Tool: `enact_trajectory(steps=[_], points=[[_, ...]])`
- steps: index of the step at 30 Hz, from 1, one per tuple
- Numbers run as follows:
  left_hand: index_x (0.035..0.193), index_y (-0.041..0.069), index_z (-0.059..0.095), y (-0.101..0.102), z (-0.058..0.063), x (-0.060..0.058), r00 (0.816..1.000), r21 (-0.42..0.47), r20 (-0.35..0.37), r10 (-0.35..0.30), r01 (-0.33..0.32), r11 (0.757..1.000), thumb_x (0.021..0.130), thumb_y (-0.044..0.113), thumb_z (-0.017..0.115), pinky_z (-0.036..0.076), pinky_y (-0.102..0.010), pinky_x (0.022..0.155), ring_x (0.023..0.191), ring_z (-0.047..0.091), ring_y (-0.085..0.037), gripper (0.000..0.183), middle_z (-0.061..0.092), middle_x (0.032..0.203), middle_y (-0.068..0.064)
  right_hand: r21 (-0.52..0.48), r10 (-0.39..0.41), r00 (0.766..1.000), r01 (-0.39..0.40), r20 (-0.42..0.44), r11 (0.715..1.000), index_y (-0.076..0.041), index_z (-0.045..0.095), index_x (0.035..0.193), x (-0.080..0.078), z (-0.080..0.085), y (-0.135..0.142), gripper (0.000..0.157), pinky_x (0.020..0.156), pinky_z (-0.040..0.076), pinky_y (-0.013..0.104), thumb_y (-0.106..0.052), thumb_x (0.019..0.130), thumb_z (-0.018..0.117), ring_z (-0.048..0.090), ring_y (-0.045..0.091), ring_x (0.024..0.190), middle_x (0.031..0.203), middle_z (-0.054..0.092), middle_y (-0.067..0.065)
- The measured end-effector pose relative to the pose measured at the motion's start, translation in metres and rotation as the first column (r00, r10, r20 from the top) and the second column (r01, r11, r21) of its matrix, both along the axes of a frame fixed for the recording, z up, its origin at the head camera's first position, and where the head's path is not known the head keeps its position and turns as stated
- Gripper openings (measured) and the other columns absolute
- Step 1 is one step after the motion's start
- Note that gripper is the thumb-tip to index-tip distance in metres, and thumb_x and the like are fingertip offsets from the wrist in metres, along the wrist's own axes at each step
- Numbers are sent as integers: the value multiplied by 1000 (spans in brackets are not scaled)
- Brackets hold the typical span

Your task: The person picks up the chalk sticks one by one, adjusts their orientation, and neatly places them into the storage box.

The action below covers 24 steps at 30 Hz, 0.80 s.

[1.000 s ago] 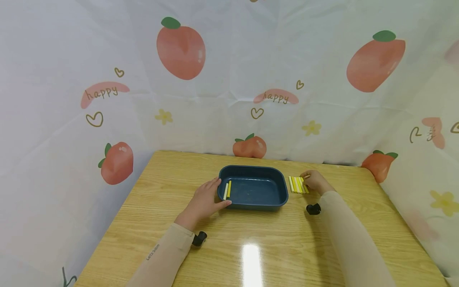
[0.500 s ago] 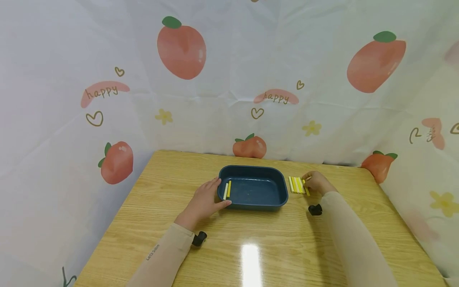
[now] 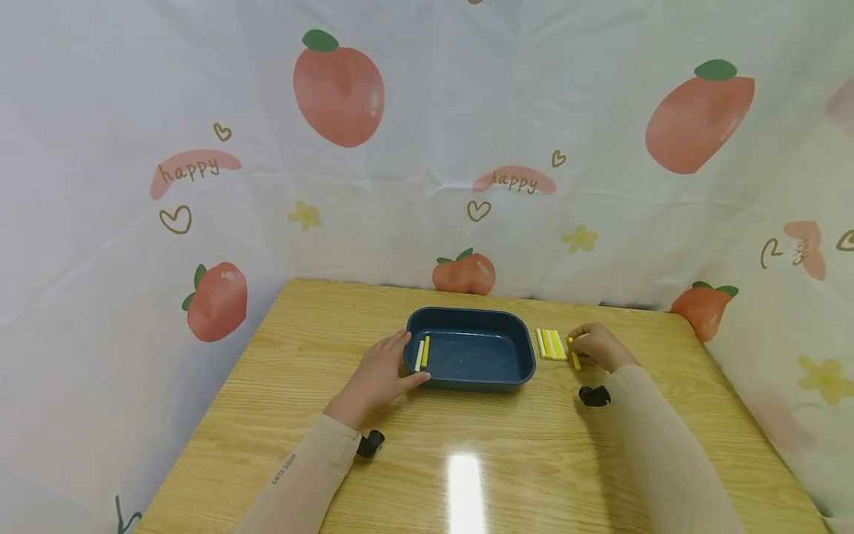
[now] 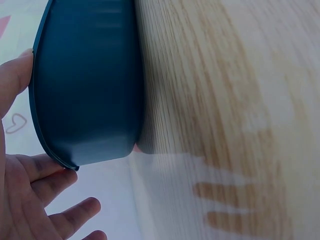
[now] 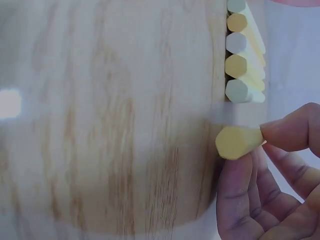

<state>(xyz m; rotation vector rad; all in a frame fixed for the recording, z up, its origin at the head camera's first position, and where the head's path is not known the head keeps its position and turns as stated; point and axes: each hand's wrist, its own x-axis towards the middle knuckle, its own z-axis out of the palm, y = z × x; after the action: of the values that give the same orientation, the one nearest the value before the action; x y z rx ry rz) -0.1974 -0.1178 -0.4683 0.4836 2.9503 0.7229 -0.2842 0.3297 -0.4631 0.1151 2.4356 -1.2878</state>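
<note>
My right hand (image 3: 597, 347) pinches a yellow chalk stick (image 5: 237, 142) between thumb and fingers, its flat end toward the right wrist camera. Left of it, on the table, a row of white and yellow chalk sticks (image 3: 551, 344) lies side by side, apart from the pinched one. A dark blue rectangular tub (image 3: 470, 386) stands at mid-table. One white chalk stick (image 3: 419, 356) and one yellow chalk stick (image 3: 426, 353) lie inside its left end. My left hand (image 3: 379, 377) rests spread at that end, thumb and fingertips touching the rim (image 4: 36, 107), other fingers loosely extended.
The wooden table (image 3: 414, 460) runs back to a patterned cloth backdrop (image 3: 414, 170), which also borders its sides. A black wrist camera (image 3: 371, 443) sits under the left cuff, another black camera (image 3: 594, 396) beside the right wrist.
The right hand has drawn the yellow chalk stick away from the right end of the row, moving slightly right and toward me. The left hand and the tub have stayed put.
</note>
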Motion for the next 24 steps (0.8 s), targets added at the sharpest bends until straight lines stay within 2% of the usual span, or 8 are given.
enact_trajectory(steps=[4, 7, 10, 13, 16, 24], points=[[159, 8, 29, 1, 0, 0, 1000, 5, -2, -4, 4, 1000, 89, 65, 62, 20, -52, 121, 149, 25, -32, 96, 27, 163, -10, -25, 24, 1000, -24, 4, 999, 18, 40, 140, 5, 3, 1, 50, 65, 48, 28, 3, 93, 47, 38, 12, 59, 66, 43, -1], [159, 8, 28, 0, -1, -1, 1000, 5, -3, -5, 5, 1000, 90, 65, 62, 21, -52, 121, 149, 25, -32, 96, 27, 163, -10, -40, 28, 1000, -28, 0, 999, 19, 38, 141, 7, 7, 1, 53, 57, 42, 28, 5, 90, 46, 33, 11, 55, 61, 40, -2], [159, 8, 28, 0, -1, -1, 1000, 3, -4, -3, 3, 1000, 90, 65, 62, 21, -52, 121, 149, 26, -32, 96, 27, 163, -10, -51, 21, 1000, -21, -1, 999, 18, 37, 142, 8, 11, 2, 52, 58, 45, 29, 4, 93, 47, 41, 12, 60, 68, 46, 0], [159, 7, 28, -1, 0, -1, 1000, 13, -2, -3, 4, 1000, 90, 64, 63, 21, -52, 121, 149, 25, -32, 95, 27, 163, -11, -55, 10, 1000, -10, -1, 998, 17, 36, 143, 10, 15, 3, 51, 68, 53, 33, 0, 96, 49, 49, 16, 72, 87, 53, 6], [158, 7, 28, -1, 1, 0, 1000, 16, -2, -7, 7, 1000, 90, 63, 63, 21, -52, 121, 149, 25, -33, 95, 27, 163, -11, -78, -4, 1000, 4, 3, 997, 15, 34, 145, 13, 21, 3, 52, 80, 56, 38, -1, 98, 50, 52, 19, 82, 103, 54, 11], [158, 6, 28, 0, 4, 0, 1000, 14, 3, -11, 11, 1000, 91, 62, 63, 20, -51, 121, 149, 25, -33, 95, 26, 163, -12, -153, -5, 1000, 2, -17, 988, 11, 31, 146, 18, 39, -4, 52, 82, 56, 30, -9, 103, 50, 55, 16, 87, 117, 49, 14]])
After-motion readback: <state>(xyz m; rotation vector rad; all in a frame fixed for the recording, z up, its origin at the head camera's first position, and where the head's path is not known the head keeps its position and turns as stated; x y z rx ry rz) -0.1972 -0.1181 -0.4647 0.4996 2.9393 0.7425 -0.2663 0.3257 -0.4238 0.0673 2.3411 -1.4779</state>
